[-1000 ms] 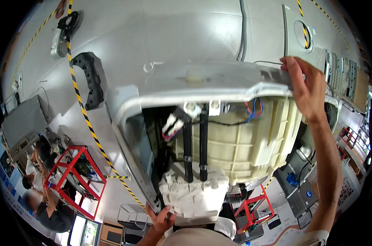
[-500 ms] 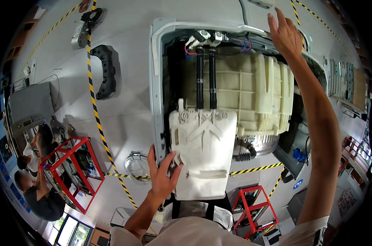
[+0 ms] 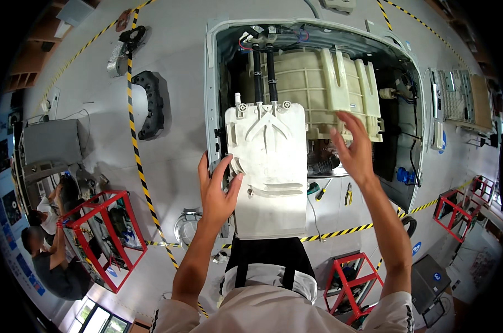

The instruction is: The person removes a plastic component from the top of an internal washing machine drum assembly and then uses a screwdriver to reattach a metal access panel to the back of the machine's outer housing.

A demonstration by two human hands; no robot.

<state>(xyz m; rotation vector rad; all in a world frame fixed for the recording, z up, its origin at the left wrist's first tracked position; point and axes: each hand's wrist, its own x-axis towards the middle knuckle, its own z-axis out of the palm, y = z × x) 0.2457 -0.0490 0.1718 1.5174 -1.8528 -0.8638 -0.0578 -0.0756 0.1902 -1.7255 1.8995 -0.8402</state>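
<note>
A white plastic detergent-drawer housing (image 3: pixel 268 211) lies over the near left part of an open washing machine cabinet (image 3: pixel 211 83). Two black hoses (image 3: pixel 271 72) run from its far end to the inlet valves (image 3: pixel 257 40) at the far wall. Against the housing's left edge, beside a small clip, rests my left hand (image 3: pixel 215 191), its fingers spread and not wrapped round anything. Behind the housing sits a ribbed cream plastic tub (image 3: pixel 298 77). My right hand (image 3: pixel 356 150) is open over the tub's near edge, thumb and fingers apart, holding nothing; whether it touches the tub I cannot tell.
A screwdriver (image 3: pixel 322 190) and pliers (image 3: pixel 348 194) lie on the floor near the cabinet. A black curved part (image 3: pixel 151 105) lies to the left. Red frames (image 3: pixel 121 244) stand at left and right; two people work at far left. Striped tape (image 3: pixel 138 166) marks the floor.
My right hand has come down and left from beyond the cabinet's far right edge to above the tub. My left hand stays at the housing's edge. The whole view has shifted.
</note>
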